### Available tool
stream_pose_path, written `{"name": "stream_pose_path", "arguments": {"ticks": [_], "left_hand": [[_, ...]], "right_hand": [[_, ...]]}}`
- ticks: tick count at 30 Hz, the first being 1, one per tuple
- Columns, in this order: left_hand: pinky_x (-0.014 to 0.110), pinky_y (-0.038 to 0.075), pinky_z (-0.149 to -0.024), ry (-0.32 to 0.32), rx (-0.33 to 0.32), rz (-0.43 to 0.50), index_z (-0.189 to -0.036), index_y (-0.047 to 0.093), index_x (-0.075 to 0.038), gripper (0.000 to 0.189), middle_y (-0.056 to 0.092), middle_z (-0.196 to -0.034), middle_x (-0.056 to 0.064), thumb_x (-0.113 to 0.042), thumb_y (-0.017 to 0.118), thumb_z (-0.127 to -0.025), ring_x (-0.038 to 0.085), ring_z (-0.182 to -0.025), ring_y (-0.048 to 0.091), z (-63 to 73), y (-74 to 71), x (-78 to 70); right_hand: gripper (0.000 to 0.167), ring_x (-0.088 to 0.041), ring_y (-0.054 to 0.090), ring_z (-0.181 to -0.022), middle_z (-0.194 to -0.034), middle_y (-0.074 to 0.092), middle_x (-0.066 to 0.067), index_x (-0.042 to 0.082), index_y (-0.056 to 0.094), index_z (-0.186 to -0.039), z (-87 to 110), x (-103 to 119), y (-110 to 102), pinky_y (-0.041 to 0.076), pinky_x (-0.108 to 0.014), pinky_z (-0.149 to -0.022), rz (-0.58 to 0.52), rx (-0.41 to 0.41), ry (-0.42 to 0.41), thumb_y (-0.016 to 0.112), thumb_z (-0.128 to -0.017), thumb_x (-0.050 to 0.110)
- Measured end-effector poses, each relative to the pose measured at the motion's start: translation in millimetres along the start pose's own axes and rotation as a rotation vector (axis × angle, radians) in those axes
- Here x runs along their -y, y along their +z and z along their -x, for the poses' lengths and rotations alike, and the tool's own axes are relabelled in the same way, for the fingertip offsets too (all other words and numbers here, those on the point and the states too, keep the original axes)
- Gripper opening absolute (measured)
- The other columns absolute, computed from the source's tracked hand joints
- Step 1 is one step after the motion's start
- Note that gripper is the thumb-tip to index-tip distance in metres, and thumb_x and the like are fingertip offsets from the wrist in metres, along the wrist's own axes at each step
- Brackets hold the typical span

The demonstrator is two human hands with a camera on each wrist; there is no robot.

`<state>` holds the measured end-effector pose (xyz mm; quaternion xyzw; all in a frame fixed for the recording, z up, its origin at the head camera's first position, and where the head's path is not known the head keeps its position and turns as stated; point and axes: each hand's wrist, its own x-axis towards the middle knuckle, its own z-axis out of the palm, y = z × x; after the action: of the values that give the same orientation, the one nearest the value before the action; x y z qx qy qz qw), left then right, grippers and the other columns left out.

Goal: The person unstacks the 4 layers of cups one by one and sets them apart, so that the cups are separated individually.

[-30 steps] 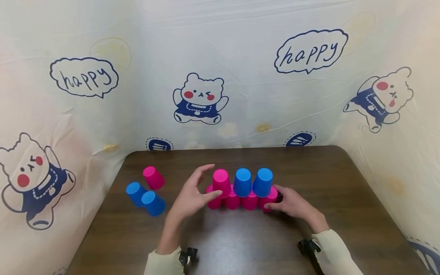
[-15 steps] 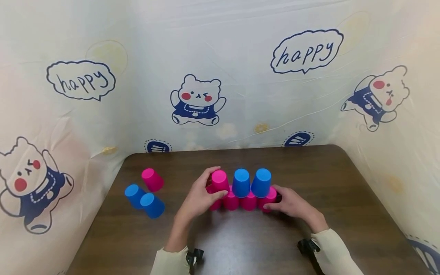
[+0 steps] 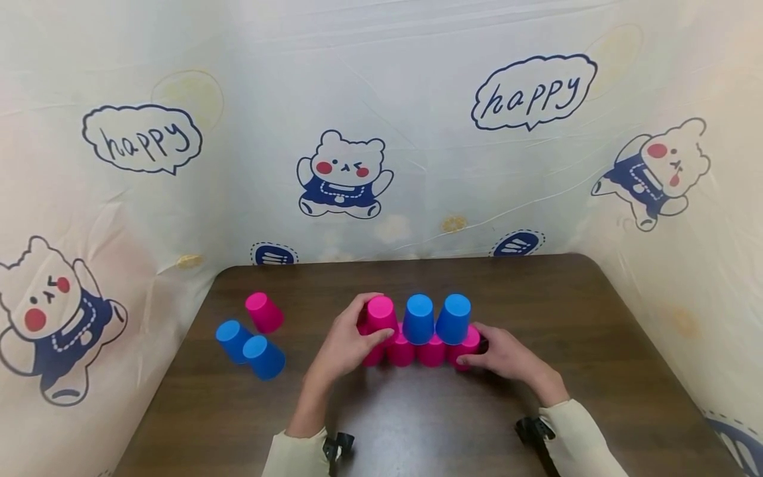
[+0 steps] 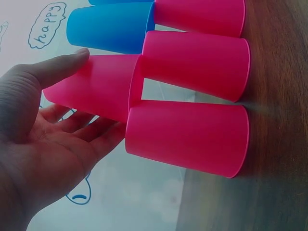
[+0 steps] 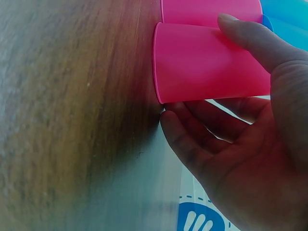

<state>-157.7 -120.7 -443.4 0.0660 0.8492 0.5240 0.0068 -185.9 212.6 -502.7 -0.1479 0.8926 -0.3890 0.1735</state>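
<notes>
A row of upside-down pink cups stands on the table, with a second tier on top: one pink cup at left and two blue cups. My left hand holds the upper pink cup, thumb on its near side and fingers behind. In the left wrist view that cup bridges two lower pink cups. At the row's right end, my right hand grips the last bottom pink cup, its thumb along the near side and fingers around the far side.
Off to the left on the brown table, a pink cup and two blue cups stand upside down, close together. A pale printed curtain encloses the table's back and sides.
My left hand has moved right from beside the upper pink cup and closed its thumb and fingers around it. The right hand stays on the end cup, and the cups keep their arrangement.
</notes>
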Motion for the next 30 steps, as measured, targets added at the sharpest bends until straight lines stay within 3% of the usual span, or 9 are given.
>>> {"name": "stream_pose_path", "arguments": {"ticks": [7, 14, 22, 30], "left_hand": [[0.053, 0.059, -0.101, 0.015, -0.008, 0.025, -0.145, 0.053, -0.024, 0.073, 0.063, -0.139, 0.004, -0.008, 0.089, -0.083, 0.03, -0.13, 0.06, -1.0, -4.0, -2.9], [0.058, 0.054, -0.107, 0.02, -0.047, 0.043, -0.147, 0.051, -0.023, 0.073, 0.062, -0.141, 0.006, -0.011, 0.089, -0.085, 0.032, -0.133, 0.059, -3.3, -25.4, -1.3], [0.057, 0.054, -0.107, -0.002, -0.181, 0.077, -0.149, 0.048, -0.021, 0.074, 0.058, -0.144, 0.007, -0.013, 0.087, -0.087, 0.033, -0.135, 0.056, -6.3, -59.9, 7.0], [0.058, 0.053, -0.108, -0.087, -0.26, 0.063, -0.152, 0.042, -0.016, 0.073, 0.054, -0.149, 0.012, -0.012, 0.083, -0.091, 0.036, -0.138, 0.052, -11.2, -75.2, 26.1]], "right_hand": [[0.053, -0.018, 0.065, -0.099, -0.111, 0.072, 0.003, 0.02, 0.064, -0.127, 0.4, 0.8, -0.3, 0.059, -0.037, -0.083, 0.0, -0.006, 0.014, 0.085, -0.087, 0.047], [0.053, -0.019, 0.065, -0.099, -0.111, 0.072, 0.002, 0.018, 0.064, -0.127, 0.1, -0.4, 0.4, 0.058, -0.038, -0.082, -0.002, 0.001, -0.011, 0.085, -0.087, 0.047], [0.053, -0.019, 0.065, -0.098, -0.11, 0.071, 0.002, 0.018, 0.064, -0.127, 0.7, 0.4, 0.7, 0.058, -0.038, -0.082, -0.003, 0.01, -0.001, 0.085, -0.087, 0.047], [0.053, -0.019, 0.064, -0.098, -0.11, 0.071, 0.002, 0.019, 0.065, -0.126, 1.6, 2.8, 0.6, 0.058, -0.038, -0.082, -0.011, -0.002, 0.017, 0.086, -0.086, 0.047]]}}
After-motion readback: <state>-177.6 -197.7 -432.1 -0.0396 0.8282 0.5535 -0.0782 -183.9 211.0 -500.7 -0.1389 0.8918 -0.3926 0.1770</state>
